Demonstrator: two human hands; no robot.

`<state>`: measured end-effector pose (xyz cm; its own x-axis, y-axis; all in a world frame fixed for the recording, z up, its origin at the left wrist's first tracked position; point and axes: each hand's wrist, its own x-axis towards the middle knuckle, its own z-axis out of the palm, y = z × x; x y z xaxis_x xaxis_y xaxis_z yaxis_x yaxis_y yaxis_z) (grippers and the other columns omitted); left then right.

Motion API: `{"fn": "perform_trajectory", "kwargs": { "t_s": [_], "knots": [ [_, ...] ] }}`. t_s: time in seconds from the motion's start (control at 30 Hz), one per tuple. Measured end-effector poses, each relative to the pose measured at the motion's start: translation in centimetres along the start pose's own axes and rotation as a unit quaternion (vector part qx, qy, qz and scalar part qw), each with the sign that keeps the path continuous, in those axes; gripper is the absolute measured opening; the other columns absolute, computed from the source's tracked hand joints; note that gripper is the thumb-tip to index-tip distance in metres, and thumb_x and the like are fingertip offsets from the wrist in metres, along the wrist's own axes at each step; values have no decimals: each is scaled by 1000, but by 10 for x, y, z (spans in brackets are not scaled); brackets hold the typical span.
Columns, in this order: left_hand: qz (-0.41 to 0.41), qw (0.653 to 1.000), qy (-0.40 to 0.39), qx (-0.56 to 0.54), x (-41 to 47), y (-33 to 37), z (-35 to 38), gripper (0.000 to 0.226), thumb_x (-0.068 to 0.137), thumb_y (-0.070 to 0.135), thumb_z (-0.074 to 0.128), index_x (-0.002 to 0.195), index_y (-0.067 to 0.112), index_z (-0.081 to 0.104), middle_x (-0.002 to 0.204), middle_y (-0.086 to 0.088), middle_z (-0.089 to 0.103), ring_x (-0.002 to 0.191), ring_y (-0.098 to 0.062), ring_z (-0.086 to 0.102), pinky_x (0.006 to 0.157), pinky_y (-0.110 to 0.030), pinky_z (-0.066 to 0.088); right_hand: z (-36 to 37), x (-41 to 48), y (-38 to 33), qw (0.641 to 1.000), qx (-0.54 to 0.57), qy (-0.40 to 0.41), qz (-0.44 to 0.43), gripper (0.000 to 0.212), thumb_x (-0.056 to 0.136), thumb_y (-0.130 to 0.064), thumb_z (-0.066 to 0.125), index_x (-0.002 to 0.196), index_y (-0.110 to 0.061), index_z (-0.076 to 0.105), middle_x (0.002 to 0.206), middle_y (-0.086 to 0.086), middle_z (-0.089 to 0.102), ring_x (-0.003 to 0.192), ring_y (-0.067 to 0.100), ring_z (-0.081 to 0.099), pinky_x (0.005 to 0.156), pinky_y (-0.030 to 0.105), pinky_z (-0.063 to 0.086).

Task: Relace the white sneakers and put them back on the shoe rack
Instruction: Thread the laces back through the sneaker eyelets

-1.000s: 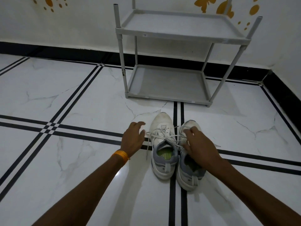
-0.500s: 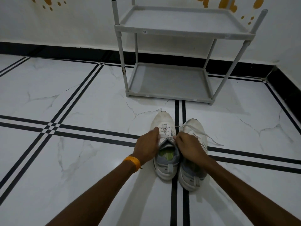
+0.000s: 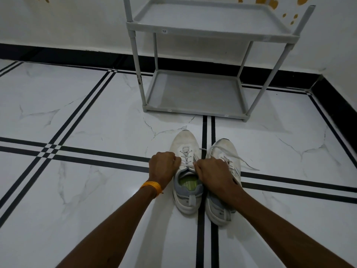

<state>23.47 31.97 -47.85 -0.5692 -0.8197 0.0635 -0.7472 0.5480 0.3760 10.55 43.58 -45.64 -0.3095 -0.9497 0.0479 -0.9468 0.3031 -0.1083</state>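
From the head camera, two white sneakers stand side by side on the marble floor [image 3: 77,190], toes toward the wall, just in front of the grey shoe rack [image 3: 195,93]; the left sneaker [image 3: 186,142] lies beside a pair of black floor stripes, and the right sneaker [image 3: 224,146] sits on the other side of those stripes, its heel nearer the camera; the two shoes are close together, whether they touch I cannot tell. The left hand [image 3: 161,167] is closed into a fist against the outer side of the left sneaker at the level of its laces, fingers curled tight, and what it pinches is hidden inside the fist; an orange wristband [image 3: 151,187] circles that wrist. The right hand [image 3: 211,173] is likewise closed, knuckles up, lying over the gap between the shoes and across the tongue of the right sneaker, fingertips at the lace of the left sneaker [image 3: 186,157]; a loose lace [image 3: 245,161] trails from the right sneaker out over the floor to the right. The rack has two shelves, both bare, and stands against the white wall [image 3: 67,22] above a black skirting [image 3: 77,55].
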Motion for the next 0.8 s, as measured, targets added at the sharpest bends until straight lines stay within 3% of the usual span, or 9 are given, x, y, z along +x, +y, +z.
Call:
{"fn": "perform_trajectory", "kwargs": {
  "t_s": [0.17,0.3,0.4,0.47,0.53,0.6,0.63,0.7,0.8],
  "knots": [
    [29,999,27,11,-3,-19,0,41,88,38,42,62,12,60,61,-11,66,55,-24,57,53,-29,40,-1,6,-10,998,56,-18,-21,37,99,-33,43,85,-10,68,82,14,72,74,32,66,69,37,52],
    [95,993,73,12,9,-56,-19,38,91,45,39,71,18,58,68,-3,64,57,-21,56,53,-29,43,-23,9,-23,967,238,-83,-32,24,100,-36,46,91,-17,57,92,6,65,76,19,58,66,33,43],
    [91,991,77,68,22,-64,-35,28,98,38,45,87,16,58,92,-6,61,65,-27,61,55,-33,48,-36,-7,1,933,353,-43,47,28,96,-34,54,123,-25,54,120,-5,59,93,8,56,79,28,48],
    [81,989,110,60,25,-49,-46,18,96,30,53,104,14,58,117,-8,58,71,-28,63,58,-33,51,-43,-22,35,932,344,-35,107,27,95,-23,58,122,-24,60,120,-7,61,98,8,57,84,25,47],
    [123,986,112,-4,18,-13,-48,24,93,23,57,116,16,58,125,-4,58,80,-23,65,65,-31,53,-48,-38,67,949,278,-95,116,22,92,-18,61,114,-23,67,114,-5,67,84,-2,59,74,15,44],
    [187,974,33,-123,3,34,-37,26,93,20,56,119,20,58,121,1,62,89,-17,64,76,-31,54,-49,-51,83,956,241,-136,100,25,89,-16,66,113,-25,67,103,-7,66,62,-9,53,58,8,36],
    [220,962,-34,-156,-6,56,-26,28,93,21,55,121,21,57,122,1,63,96,-17,63,83,-34,54,-49,-55,85,963,220,-133,87,28,88,-17,68,114,-25,66,102,-6,65,61,-8,51,57,10,35],
    [262,938,-151,-168,-22,85,0,33,94,25,54,127,22,55,127,0,62,108,-19,61,93,-37,51,-44,-60,88,977,168,-115,62,32,87,-24,69,118,-24,64,110,-3,68,78,4,57,68,19,41],
    [257,936,-179,-163,-27,98,22,27,95,27,54,120,16,57,119,-6,64,106,-23,61,88,-32,49,-45,-62,93,985,92,-125,75,29,87,-42,65,108,-22,65,102,2,71,90,20,64,74,33,50]
  ]
}}
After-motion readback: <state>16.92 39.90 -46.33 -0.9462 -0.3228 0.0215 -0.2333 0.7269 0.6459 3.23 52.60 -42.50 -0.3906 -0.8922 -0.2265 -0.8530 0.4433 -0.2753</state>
